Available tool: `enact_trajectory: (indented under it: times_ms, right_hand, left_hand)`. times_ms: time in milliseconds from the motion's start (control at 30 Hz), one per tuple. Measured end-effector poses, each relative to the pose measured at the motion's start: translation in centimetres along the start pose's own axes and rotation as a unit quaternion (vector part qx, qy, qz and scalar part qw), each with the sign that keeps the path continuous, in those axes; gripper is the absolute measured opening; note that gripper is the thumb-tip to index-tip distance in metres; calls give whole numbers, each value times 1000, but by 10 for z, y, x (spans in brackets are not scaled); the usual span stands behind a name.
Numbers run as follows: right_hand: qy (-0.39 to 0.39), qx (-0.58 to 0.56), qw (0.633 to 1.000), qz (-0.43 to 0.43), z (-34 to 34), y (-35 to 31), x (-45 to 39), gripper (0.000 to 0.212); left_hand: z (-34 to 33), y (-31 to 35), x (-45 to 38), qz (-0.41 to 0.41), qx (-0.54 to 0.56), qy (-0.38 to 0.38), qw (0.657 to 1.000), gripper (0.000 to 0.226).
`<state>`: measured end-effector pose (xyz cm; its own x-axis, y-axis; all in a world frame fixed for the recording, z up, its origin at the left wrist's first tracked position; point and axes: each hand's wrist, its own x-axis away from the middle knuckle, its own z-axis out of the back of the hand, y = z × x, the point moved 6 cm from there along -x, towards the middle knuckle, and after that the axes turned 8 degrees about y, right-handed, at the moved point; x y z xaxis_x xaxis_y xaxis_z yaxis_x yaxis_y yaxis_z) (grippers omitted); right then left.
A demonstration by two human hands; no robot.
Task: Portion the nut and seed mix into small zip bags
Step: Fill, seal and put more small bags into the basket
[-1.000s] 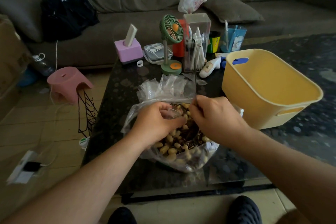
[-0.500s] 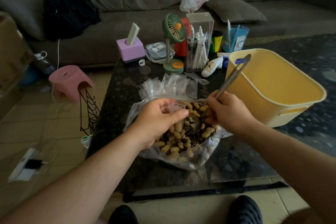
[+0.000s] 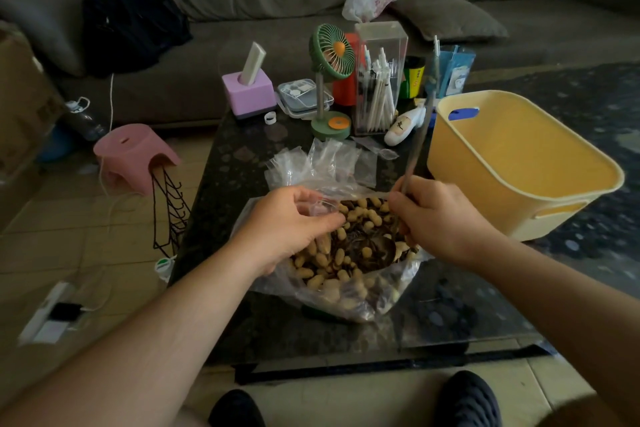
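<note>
With our left hand (image 3: 294, 222) pinching a small bag (image 3: 320, 210) open and our right hand (image 3: 438, 218) gripping a spoon (image 3: 420, 128), a tilted scoop could scatter nuts (image 3: 346, 250) across the surface (image 3: 242, 163).

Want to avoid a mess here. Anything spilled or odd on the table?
Nothing spilled: the nuts stay inside the big bag. The right hand grips a long tool; the left hand pinches a small bag.
</note>
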<state>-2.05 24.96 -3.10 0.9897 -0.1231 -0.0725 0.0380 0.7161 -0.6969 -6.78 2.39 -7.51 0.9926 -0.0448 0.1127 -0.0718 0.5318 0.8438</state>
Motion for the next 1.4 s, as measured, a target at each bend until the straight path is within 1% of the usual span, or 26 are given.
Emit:
enact_trajectory:
  times_ms: [133,200,267,367,467,600,700,767,867,967,1033,1100,1233,1333,1400]
  right_hand:
    - [12,8,998,59,-6,-15,8,28]
    - [29,-1,996,80,-6,-20,9,28]
    - [19,0,996,91,-11,-24,11,26]
    - [-9,11,993,114,-25,-30,16,20]
    - [11,4,992,125,-37,-29,21,15]
    - [4,-53,997,58,-48,-16,16,13]
    - [0,-100,995,-27,-41,-5,6,13]
    - [3,-134,988,-73,-30,0,1,13]
    - [37,-142,985,-86,-6,1,-5,14]
    - [78,-86,992,-52,22,-4,-6,17]
    - [100,-55,993,-23,38,-9,-5,18]
    - [124,-37,992,1,50,-15,-3,20]
    - [169,-14,983,66,66,-34,1,22]
    - [189,18,971,146,67,-50,7,18]
    - [188,48,959,208,60,-60,11,22]
  left_hand:
    - [-3,-1,0,14,10,2,1000,57]
    - [-3,-1,-1,15,21,12,1000,54]
    - [-2,0,-1,11,39,17,999,53]
    - [1,3,-1,-9,53,24,998,50]
    - [3,6,0,-42,36,43,998,57]
    - [9,7,-2,-65,40,62,995,70]
    - [13,10,-2,-85,31,59,994,84]
    - [15,12,-1,-93,37,54,994,85]
    - [17,16,5,-115,23,50,992,79]
    - [16,25,14,-158,-49,54,985,67]
    - [11,30,20,-185,-93,60,977,64]
    - [3,32,23,-205,-110,58,971,65]
    - [-12,31,25,-210,-129,53,968,68]
    - [-20,30,26,-197,-109,47,973,68]
    - [-22,30,25,-190,-87,51,977,67]
